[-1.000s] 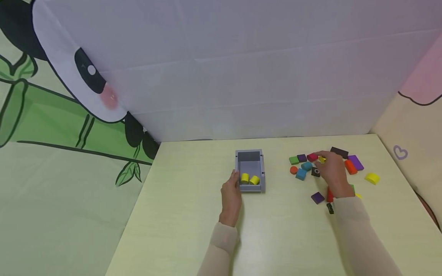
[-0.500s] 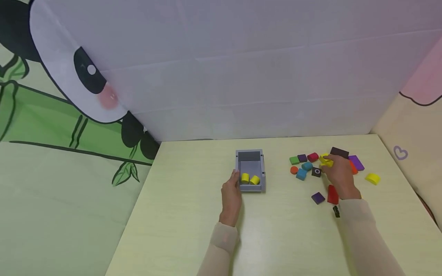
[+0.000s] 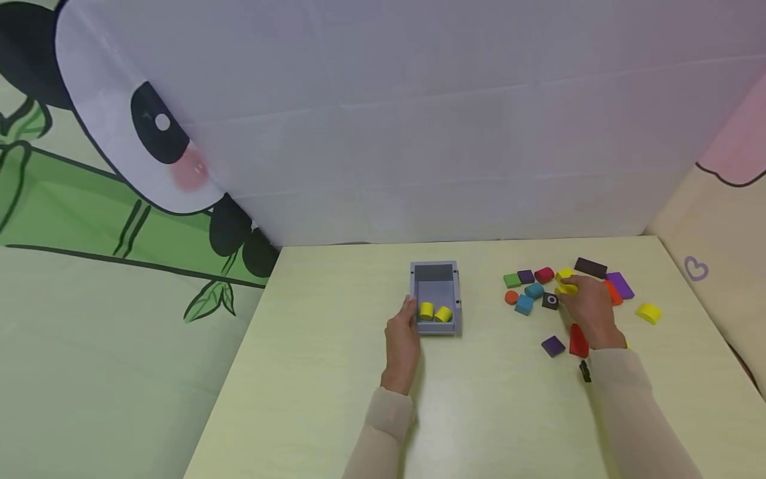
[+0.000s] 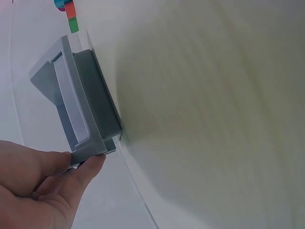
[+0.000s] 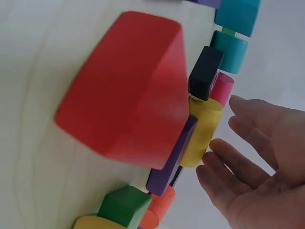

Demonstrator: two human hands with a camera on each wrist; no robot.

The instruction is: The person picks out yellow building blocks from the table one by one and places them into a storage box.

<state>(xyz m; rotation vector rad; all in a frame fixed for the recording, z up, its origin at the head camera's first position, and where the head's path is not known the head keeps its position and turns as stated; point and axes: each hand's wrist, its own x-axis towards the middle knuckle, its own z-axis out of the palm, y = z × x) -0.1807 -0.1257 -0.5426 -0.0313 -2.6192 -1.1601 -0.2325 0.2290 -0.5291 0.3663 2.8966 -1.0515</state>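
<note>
My left hand (image 3: pixel 401 342) pinches the near left edge of a grey box (image 3: pixel 457 293) that lies open side up. In the left wrist view, thumb and fingertips meet on the rim of this box (image 4: pixel 81 95). Two yellow cylinders (image 3: pixel 426 311) lie in its near end. My right hand (image 3: pixel 589 307) is over the scattered blocks, its fingertips at a yellow block (image 3: pixel 564 289). In the right wrist view, the fingers of this hand (image 5: pixel 257 162) are spread beside a yellow cylinder (image 5: pixel 202 133), and no firm grip shows.
Around the right hand lie a black block with a white ring (image 3: pixel 550 301), a blue block (image 3: pixel 523 305), a red block (image 3: pixel 578 340), a purple tile (image 3: pixel 553 346) and a yellow arch-like block (image 3: pixel 649 313). A panda-printed cloth (image 3: pixel 383 166) stands behind the pale table (image 3: pixel 323 372).
My right hand has moved from the dark pink block slightly right and toward me, to the yellow block, and stays there. The left hand keeps its hold on the box.
</note>
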